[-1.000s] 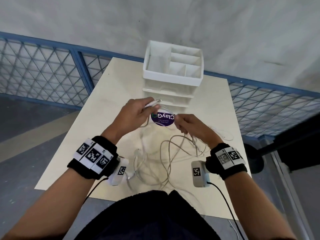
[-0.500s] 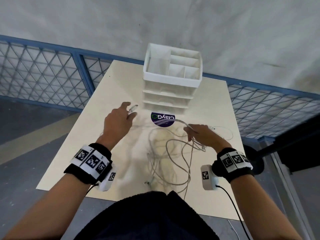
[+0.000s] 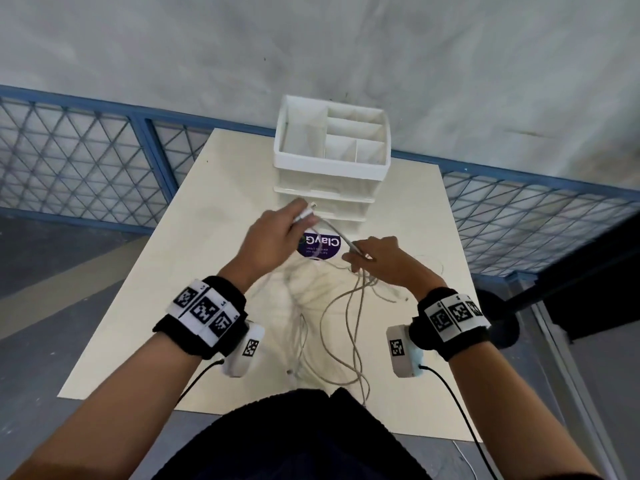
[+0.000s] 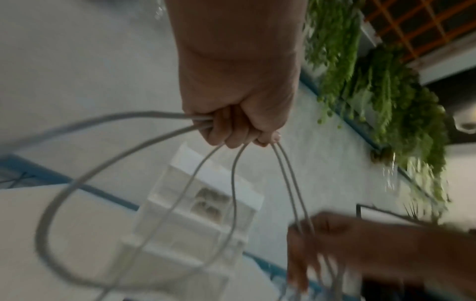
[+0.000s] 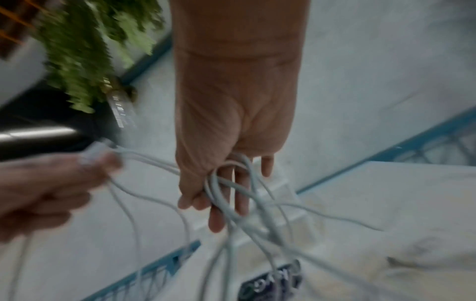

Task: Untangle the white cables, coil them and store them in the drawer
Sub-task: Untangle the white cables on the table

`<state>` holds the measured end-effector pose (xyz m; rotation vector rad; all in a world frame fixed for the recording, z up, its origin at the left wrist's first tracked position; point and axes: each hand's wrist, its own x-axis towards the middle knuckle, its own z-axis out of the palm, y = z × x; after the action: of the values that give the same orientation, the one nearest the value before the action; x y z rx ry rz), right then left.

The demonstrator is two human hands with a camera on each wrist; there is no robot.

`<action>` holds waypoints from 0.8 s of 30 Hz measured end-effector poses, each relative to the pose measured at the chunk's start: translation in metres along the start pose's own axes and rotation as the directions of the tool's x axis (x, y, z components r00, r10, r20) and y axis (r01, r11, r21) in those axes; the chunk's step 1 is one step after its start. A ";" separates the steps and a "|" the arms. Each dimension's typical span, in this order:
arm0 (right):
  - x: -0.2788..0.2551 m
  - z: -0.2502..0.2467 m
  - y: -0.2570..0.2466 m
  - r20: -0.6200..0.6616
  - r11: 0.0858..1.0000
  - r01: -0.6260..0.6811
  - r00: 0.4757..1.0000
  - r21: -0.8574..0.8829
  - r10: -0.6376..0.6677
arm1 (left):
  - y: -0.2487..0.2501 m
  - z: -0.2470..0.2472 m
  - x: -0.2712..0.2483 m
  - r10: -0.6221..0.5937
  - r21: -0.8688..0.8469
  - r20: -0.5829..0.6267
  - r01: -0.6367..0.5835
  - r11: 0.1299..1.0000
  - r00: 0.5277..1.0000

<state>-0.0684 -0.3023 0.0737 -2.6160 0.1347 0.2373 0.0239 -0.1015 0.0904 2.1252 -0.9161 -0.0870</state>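
Note:
Tangled white cables [image 3: 341, 320] hang in loops from both hands above the pale table [image 3: 145, 306]. My left hand [image 3: 277, 233] grips a white plug end and several strands, fingers curled round them [image 4: 231, 130]. My right hand [image 3: 374, 258] pinches a bundle of strands, thumb against the fingers [image 5: 213, 195]. A short stretch of cable [image 3: 337, 232] runs between the two hands. Behind them stands the white drawer unit [image 3: 329, 174], its drawers closed.
A round purple sticker [image 3: 320, 245] lies on the table between the hands and the drawer unit. The unit's top tray [image 3: 346, 140] has several open compartments. A blue mesh railing [image 3: 86, 157] borders the table's far side. Green plants [image 4: 373, 81] show in the wrist views.
My left hand has swung back right toward the drawer unit and the right hand, carrying the plug end. The cable span between the hands has shortened and the loops have shifted.

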 end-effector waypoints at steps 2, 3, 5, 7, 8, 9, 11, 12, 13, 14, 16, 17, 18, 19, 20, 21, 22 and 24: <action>0.000 0.004 0.015 -0.086 0.995 -0.065 0.994 0.073 0.072 | 0.009 -0.014 0.004 0.028 0.027 -0.100 -0.025 0.999 0.995; 0.002 0.005 0.021 -0.125 0.992 -0.076 0.988 0.104 0.088 | 0.014 -0.020 0.005 0.045 0.038 -0.141 -0.040 0.998 0.989; 0.004 0.009 0.029 -0.171 0.989 -0.066 0.981 0.135 0.089 | 0.025 -0.029 0.006 0.063 0.027 -0.217 -0.059 0.998 0.974; 0.007 0.014 0.034 -0.208 0.987 -0.024 0.977 0.157 0.057 | 0.030 -0.035 0.007 0.045 -0.013 -0.289 -0.051 0.999 0.956; 0.008 0.016 0.038 -0.242 0.985 0.002 0.970 0.171 0.040 | 0.031 -0.037 0.008 0.033 -0.027 -0.321 -0.045 0.999 0.947; 0.010 0.019 0.041 -0.276 0.984 0.021 0.961 0.179 0.029 | 0.031 -0.039 0.009 0.021 -0.029 -0.348 -0.033 0.999 0.937; 0.013 0.026 0.046 -0.326 0.990 0.054 0.945 0.131 -0.009 | 0.031 -0.045 0.010 0.002 -0.010 -0.398 -0.006 1.000 0.917; 0.013 0.031 0.050 -0.338 0.996 0.047 0.941 0.080 -0.017 | 0.030 -0.045 0.009 -0.002 -0.010 -0.419 -0.002 1.000 0.908; 0.013 0.035 0.053 -0.344 0.999 0.016 0.939 0.032 -0.004 | 0.030 -0.047 0.009 -0.003 -0.007 -0.439 0.000 1.000 0.899; 0.013 0.040 0.055 -0.341 1.000 -0.028 0.940 0.007 0.029 | 0.031 -0.047 0.008 0.001 -0.001 -0.451 -0.001 1.000 0.893; 0.011 0.045 0.056 -0.307 0.992 -0.127 0.943 0.015 0.125 | 0.035 -0.046 0.006 0.020 0.010 -0.454 -0.017 1.000 0.891; 0.010 0.046 0.057 -0.284 0.986 -0.165 0.944 0.024 0.164 | 0.036 -0.044 0.005 0.032 0.017 -0.450 -0.027 0.999 0.892; 0.010 0.047 0.058 -0.259 0.981 -0.193 0.947 0.023 0.193 | 0.037 -0.042 0.004 0.037 0.020 -0.448 -0.031 0.999 0.893; 0.009 0.046 0.057 -0.225 0.976 -0.216 0.951 0.010 0.213 | 0.037 -0.041 0.004 0.032 0.021 -0.444 -0.026 0.999 0.896; 0.009 0.045 0.058 -0.195 0.975 -0.224 0.956 -0.006 0.218 | 0.036 -0.039 0.003 0.024 0.020 -0.435 -0.017 1.000 0.900; 0.010 0.044 0.055 -0.179 0.977 -0.213 0.962 -0.017 0.207 | 0.034 -0.038 0.003 0.016 0.023 -0.417 -0.007 1.000 0.909; 0.011 0.043 0.053 -0.189 0.983 -0.184 0.966 -0.018 0.178 | 0.033 -0.036 0.002 0.012 0.030 -0.393 0.000 1.000 0.920; 0.016 0.034 0.042 -0.259 0.995 -0.093 0.961 0.018 0.095 | 0.031 -0.034 0.002 0.010 0.034 -0.350 0.002 0.999 0.937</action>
<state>-0.0632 -0.3228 0.0211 -2.6269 0.3505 -0.0762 0.0193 -0.0934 0.1357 2.0796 -0.7128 0.3034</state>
